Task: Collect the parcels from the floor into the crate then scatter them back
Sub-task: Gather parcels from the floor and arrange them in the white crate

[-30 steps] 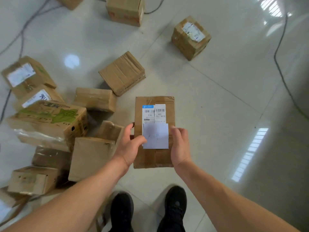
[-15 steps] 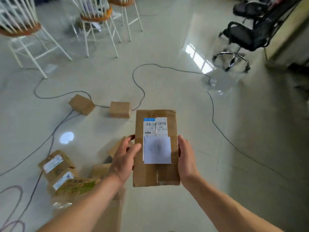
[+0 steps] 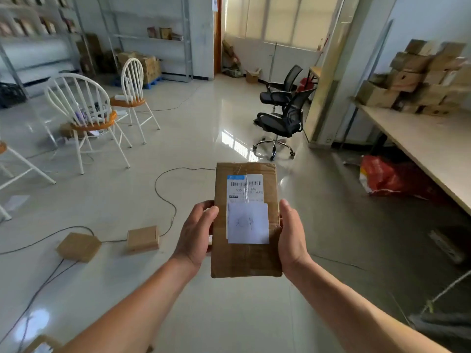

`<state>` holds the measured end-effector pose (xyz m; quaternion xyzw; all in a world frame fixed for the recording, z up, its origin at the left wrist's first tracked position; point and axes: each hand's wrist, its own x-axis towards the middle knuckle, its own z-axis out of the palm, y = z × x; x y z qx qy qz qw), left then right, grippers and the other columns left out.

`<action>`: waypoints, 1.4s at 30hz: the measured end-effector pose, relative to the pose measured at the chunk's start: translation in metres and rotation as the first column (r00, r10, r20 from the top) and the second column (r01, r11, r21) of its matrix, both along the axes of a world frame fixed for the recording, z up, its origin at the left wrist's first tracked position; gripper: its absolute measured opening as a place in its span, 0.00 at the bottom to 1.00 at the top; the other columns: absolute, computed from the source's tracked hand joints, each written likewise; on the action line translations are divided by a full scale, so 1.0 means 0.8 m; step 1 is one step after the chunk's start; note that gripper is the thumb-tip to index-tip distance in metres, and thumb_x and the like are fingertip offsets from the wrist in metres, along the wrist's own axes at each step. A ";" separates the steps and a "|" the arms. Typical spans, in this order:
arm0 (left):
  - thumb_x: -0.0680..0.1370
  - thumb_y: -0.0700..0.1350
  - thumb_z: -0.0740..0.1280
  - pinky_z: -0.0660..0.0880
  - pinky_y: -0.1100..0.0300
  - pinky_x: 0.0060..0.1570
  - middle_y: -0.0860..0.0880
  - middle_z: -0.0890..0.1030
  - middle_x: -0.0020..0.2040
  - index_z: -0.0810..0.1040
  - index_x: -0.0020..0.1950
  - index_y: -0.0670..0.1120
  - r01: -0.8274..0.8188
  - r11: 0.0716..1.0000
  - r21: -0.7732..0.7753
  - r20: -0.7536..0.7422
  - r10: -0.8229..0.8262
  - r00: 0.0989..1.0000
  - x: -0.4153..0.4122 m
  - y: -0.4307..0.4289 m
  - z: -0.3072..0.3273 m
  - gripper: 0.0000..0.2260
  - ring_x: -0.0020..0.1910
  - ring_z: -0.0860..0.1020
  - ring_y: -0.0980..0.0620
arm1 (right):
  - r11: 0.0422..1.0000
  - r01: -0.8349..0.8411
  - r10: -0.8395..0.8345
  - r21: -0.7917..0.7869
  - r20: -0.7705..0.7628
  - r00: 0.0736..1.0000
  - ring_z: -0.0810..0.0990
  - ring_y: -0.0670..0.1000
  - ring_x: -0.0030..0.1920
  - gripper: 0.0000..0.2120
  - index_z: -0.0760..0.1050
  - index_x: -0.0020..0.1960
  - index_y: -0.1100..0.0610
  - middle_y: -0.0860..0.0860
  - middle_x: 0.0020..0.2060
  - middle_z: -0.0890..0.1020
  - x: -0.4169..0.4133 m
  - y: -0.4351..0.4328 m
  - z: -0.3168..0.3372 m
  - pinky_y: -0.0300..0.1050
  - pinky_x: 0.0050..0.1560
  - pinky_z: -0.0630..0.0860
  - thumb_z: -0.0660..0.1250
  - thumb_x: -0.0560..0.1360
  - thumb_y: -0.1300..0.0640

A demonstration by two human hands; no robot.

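Note:
I hold a flat brown cardboard parcel (image 3: 246, 258) with white shipping labels on its top, out in front of me above the floor. My left hand (image 3: 196, 233) grips its left edge and my right hand (image 3: 291, 234) grips its right edge. Two small brown parcels lie on the floor to the left: one (image 3: 78, 246) nearer the left edge and one (image 3: 143, 238) closer to me. A corner of another parcel (image 3: 42, 345) shows at the bottom left. No crate is in view.
Black cables (image 3: 165, 197) snake across the glossy floor. White chairs (image 3: 86, 118) stand at the left, black office chairs (image 3: 280, 115) ahead. A long table (image 3: 430, 149) with stacked boxes runs along the right, a red bag (image 3: 379, 177) under it.
My view has lifted from the pile of parcels at my feet up to the room. The parcel stays held between both hands, now raised and carried forward.

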<state>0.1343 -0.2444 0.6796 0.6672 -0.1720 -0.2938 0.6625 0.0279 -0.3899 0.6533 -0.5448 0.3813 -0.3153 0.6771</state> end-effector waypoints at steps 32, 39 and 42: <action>0.82 0.61 0.53 0.78 0.52 0.48 0.53 0.84 0.56 0.76 0.67 0.55 0.487 0.844 -0.227 0.166 -0.459 0.873 -0.367 -0.237 0.212 0.20 0.58 0.81 0.50 | 0.928 0.309 -0.268 -0.209 0.204 0.942 0.85 0.60 0.59 0.48 0.79 0.65 0.44 0.54 0.58 0.85 -0.433 -0.154 0.226 0.69 0.62 0.79 0.64 0.56 0.14; 0.77 0.65 0.58 0.78 0.44 0.59 0.47 0.81 0.63 0.74 0.70 0.53 0.736 0.595 -0.322 0.262 -0.691 0.674 -0.464 -0.304 0.244 0.26 0.63 0.80 0.47 | 0.755 0.574 -0.497 -0.319 0.293 0.817 0.86 0.52 0.54 0.30 0.80 0.59 0.48 0.47 0.51 0.87 -0.553 -0.150 0.272 0.62 0.58 0.81 0.64 0.70 0.26; 0.76 0.66 0.60 0.78 0.40 0.60 0.44 0.81 0.63 0.74 0.70 0.51 0.797 0.494 -0.347 0.231 -0.779 0.584 -0.504 -0.324 0.250 0.29 0.62 0.81 0.44 | 0.635 0.681 -0.610 -0.364 0.303 0.732 0.86 0.51 0.55 0.30 0.78 0.62 0.54 0.51 0.53 0.85 -0.598 -0.142 0.281 0.53 0.53 0.82 0.63 0.74 0.32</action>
